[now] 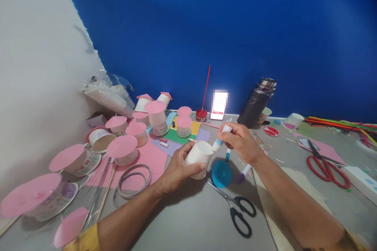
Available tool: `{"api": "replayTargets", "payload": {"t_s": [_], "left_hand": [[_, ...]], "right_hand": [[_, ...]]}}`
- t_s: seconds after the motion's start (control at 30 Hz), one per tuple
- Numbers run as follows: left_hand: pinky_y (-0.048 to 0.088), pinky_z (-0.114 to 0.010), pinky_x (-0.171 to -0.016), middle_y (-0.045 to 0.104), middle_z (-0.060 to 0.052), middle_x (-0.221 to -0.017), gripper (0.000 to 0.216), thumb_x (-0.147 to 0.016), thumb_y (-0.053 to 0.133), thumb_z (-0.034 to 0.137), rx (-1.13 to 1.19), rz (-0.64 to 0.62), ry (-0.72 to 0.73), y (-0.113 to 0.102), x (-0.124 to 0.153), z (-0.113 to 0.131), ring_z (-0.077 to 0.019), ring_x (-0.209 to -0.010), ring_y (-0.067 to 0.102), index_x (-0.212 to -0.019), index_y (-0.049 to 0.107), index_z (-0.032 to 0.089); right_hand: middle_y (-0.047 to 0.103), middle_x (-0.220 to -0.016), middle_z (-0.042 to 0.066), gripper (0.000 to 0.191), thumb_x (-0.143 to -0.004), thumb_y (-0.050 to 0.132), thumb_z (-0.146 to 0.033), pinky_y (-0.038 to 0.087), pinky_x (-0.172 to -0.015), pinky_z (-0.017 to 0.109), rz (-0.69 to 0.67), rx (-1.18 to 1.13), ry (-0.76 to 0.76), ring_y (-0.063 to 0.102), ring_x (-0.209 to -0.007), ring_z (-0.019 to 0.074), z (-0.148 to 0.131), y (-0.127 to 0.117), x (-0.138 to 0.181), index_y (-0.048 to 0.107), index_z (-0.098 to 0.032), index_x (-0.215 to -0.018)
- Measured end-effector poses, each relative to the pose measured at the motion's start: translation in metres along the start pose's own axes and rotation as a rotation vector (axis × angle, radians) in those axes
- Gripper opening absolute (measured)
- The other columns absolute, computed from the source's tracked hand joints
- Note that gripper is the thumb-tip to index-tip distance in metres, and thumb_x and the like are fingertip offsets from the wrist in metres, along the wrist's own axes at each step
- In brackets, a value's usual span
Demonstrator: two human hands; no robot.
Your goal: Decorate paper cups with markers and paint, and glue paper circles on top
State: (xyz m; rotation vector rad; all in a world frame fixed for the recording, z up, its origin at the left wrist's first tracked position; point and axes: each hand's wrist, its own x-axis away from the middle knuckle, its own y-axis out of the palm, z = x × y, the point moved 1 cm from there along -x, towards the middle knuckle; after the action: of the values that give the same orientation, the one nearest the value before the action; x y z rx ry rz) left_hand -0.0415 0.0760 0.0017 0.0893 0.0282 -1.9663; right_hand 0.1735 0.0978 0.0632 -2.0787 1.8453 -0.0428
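Note:
My left hand [174, 170] is wrapped round a white paper cup [200, 157], which is tilted with its closed base facing up. In my right hand [243, 142] is a small white glue bottle [220, 139] with blue print, slanted down so that its tip meets the edge of the cup's base. Below the hands lie a blue round disc [222, 173], black-handled scissors [235, 208] and a purple-capped marker [243, 174]. A teal-capped marker [227, 154] shows between the cup and my right hand.
Several cups topped with pink paper discs [122, 150] crowd the left side, near a grey wire ring [134, 180]. Stacked paper cups [107, 96] lean by the wall. A dark flask [255, 102] and a lit phone [219, 104] stand behind; red-handled scissors [327, 168] lie right.

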Motion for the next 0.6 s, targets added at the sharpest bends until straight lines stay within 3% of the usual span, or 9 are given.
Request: {"api": "replayTargets", "payload": {"t_s": [0.2, 0.37, 0.5, 0.6], "left_hand": [[0.049, -0.030, -0.074, 0.070, -0.005, -0.103, 0.049, -0.070, 0.081, 0.040, -0.138, 0.063, -0.030, 0.003, 0.001, 0.006, -0.0219, -0.089, 0.062, -0.111, 0.069, 0.017], [0.050, -0.029, -0.069, 0.071, -0.003, -0.095, 0.042, -0.069, 0.079, 0.033, -0.244, 0.006, -0.029, 0.008, 0.005, 0.008, -0.0207, -0.082, 0.063, -0.107, 0.071, 0.017], [0.051, -0.032, -0.078, 0.072, -0.003, -0.099, 0.042, -0.067, 0.082, 0.033, -0.327, -0.034, -0.003, 0.012, 0.008, 0.008, -0.0219, -0.087, 0.063, -0.105, 0.072, 0.018], [0.052, -0.034, -0.081, 0.072, -0.004, -0.102, 0.045, -0.065, 0.082, 0.033, -0.319, -0.052, 0.001, 0.015, 0.010, 0.009, -0.0233, -0.090, 0.064, -0.107, 0.071, 0.019]], "right_hand": [[0.047, -0.061, -0.005, 0.021, -0.081, 0.061, -0.038, 0.033, -0.054, 0.026, -0.056, 0.096, -0.057, 0.039, -0.057, 0.0115, -0.015, 0.010, 0.011, 0.058, -0.020, -0.070], [0.055, -0.066, -0.003, 0.016, -0.082, 0.056, -0.034, 0.036, -0.056, 0.026, 0.000, 0.278, -0.166, 0.045, -0.060, 0.0129, -0.029, 0.020, 0.021, 0.059, -0.021, -0.074], [0.054, -0.062, -0.004, 0.014, -0.081, 0.055, -0.032, 0.034, -0.054, 0.026, 0.022, 0.351, -0.205, 0.042, -0.055, 0.0118, -0.028, 0.019, 0.019, 0.058, -0.021, -0.073], [0.051, -0.060, -0.004, 0.018, -0.080, 0.055, -0.036, 0.032, -0.054, 0.027, 0.024, 0.370, -0.152, 0.040, -0.056, 0.0125, -0.020, 0.013, 0.011, 0.059, -0.021, -0.072]]}}
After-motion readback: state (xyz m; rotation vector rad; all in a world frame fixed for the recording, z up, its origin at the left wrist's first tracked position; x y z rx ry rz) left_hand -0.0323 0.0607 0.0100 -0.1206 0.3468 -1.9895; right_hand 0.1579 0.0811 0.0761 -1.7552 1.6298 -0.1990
